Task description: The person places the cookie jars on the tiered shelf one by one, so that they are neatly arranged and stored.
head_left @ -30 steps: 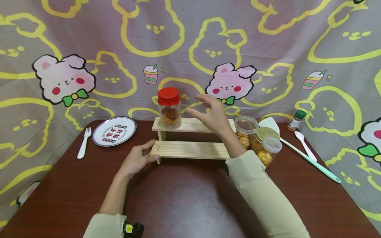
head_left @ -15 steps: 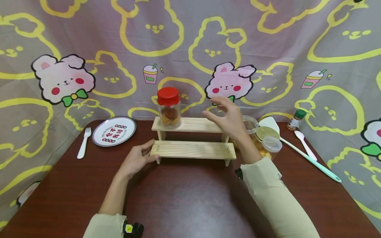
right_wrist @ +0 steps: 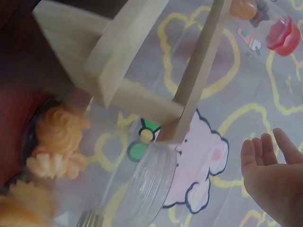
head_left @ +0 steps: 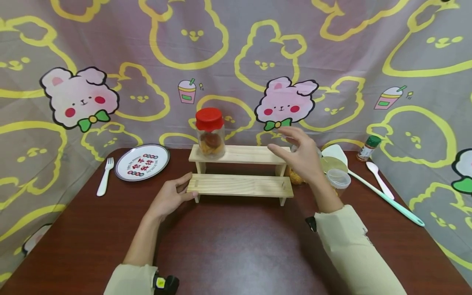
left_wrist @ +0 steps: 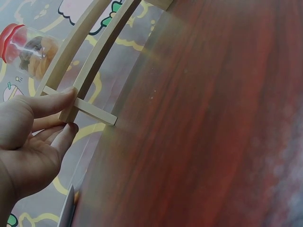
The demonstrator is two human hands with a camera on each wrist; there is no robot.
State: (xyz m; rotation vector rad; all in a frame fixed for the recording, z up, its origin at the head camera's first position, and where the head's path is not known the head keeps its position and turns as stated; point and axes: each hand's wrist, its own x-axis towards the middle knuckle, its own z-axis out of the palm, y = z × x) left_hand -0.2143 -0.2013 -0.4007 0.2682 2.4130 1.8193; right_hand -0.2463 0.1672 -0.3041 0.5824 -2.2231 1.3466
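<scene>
A two-tier wooden shelf rack (head_left: 239, 185) stands mid-table. My left hand (head_left: 169, 199) grips the left end of its lower board; the left wrist view shows thumb and fingers (left_wrist: 66, 137) pinching that board. On the upper board's left end stands a clear jar with a red lid (head_left: 210, 133) and cookies inside. My right hand (head_left: 303, 159) hovers over the rack's right end, fingers apart and holding nothing. Behind it, partly hidden, is a clear-lidded cookie jar (head_left: 296, 177); its lid (right_wrist: 149, 189) shows in the right wrist view. Beside it are a gold-lidded jar (head_left: 334, 164) and a smaller clear-lidded jar (head_left: 338, 179).
To the left lie a printed white plate (head_left: 155, 170) and a white fork (head_left: 105, 180). On the right are a spatula (head_left: 383, 196), a white spoon (head_left: 380, 180) and a green-capped spice bottle (head_left: 368, 148). A patterned curtain (head_left: 221, 49) hangs behind the table.
My right hand has moved right and slightly down, away from the red-lidded jar toward the jars at the right. The left hand stays on the rack.
</scene>
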